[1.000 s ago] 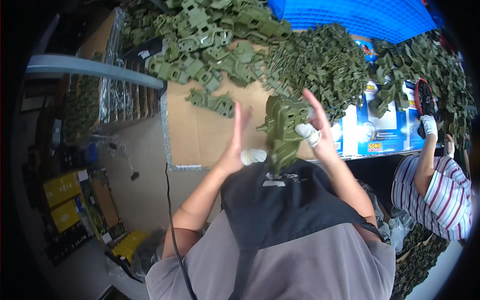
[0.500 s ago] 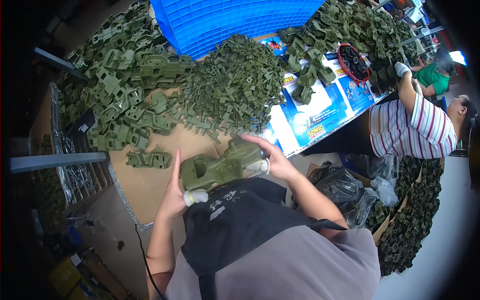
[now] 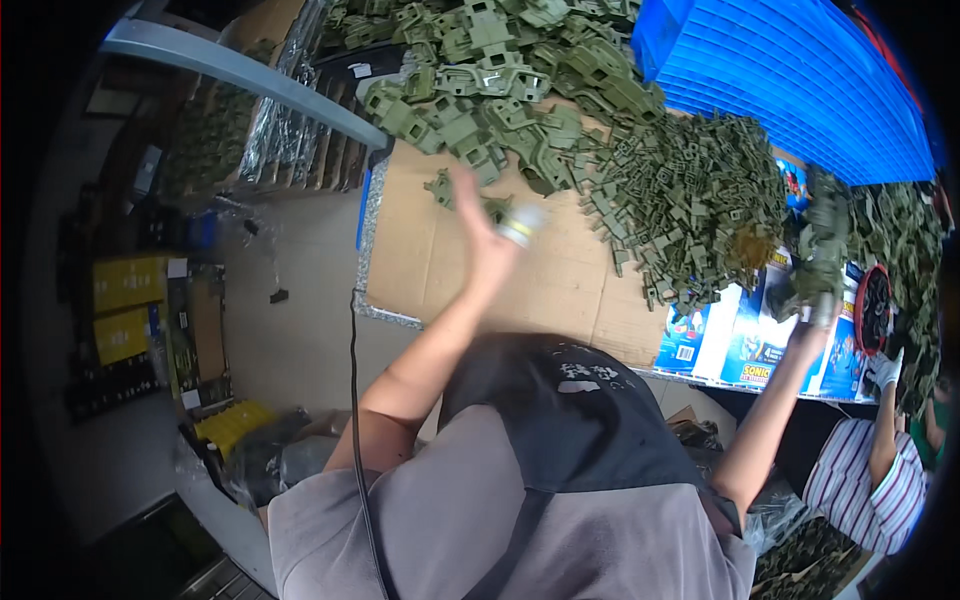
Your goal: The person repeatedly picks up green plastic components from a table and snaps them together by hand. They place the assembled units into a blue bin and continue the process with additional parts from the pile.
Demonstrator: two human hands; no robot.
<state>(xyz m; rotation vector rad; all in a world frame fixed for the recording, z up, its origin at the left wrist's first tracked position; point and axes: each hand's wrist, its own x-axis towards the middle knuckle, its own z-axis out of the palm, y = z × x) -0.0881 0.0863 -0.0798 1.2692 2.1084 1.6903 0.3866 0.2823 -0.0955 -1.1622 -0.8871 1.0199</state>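
Observation:
My left hand [image 3: 488, 245] is blurred, its fingers apart and nothing in it; white tape wraps the thumb. It hovers over brown cardboard [image 3: 560, 275], beside a small green plastic part [image 3: 440, 188]. My right arm stretches right, and my right hand [image 3: 812, 335], also with white wrapping on a digit, grips a blurred dark green toy vehicle body [image 3: 790, 298]. Its fingers are partly hidden. Right by it, other green vehicle bodies [image 3: 825, 225] lie on printed blue-and-white sheets [image 3: 745, 335].
Small green parts [image 3: 690, 200] form a heap at the middle; larger bodies [image 3: 500, 90] pile up behind. A blue crate [image 3: 790, 80] stands at the back right. A red-rimmed tray [image 3: 872, 310] and a striped-shirted person [image 3: 865, 480] are at right. A grey bar [image 3: 240, 75] crosses upper left.
Both hands held the green toy vehicle body before me. The left has let go and moved over the cardboard; the right has swung out rightward. The view has turned left.

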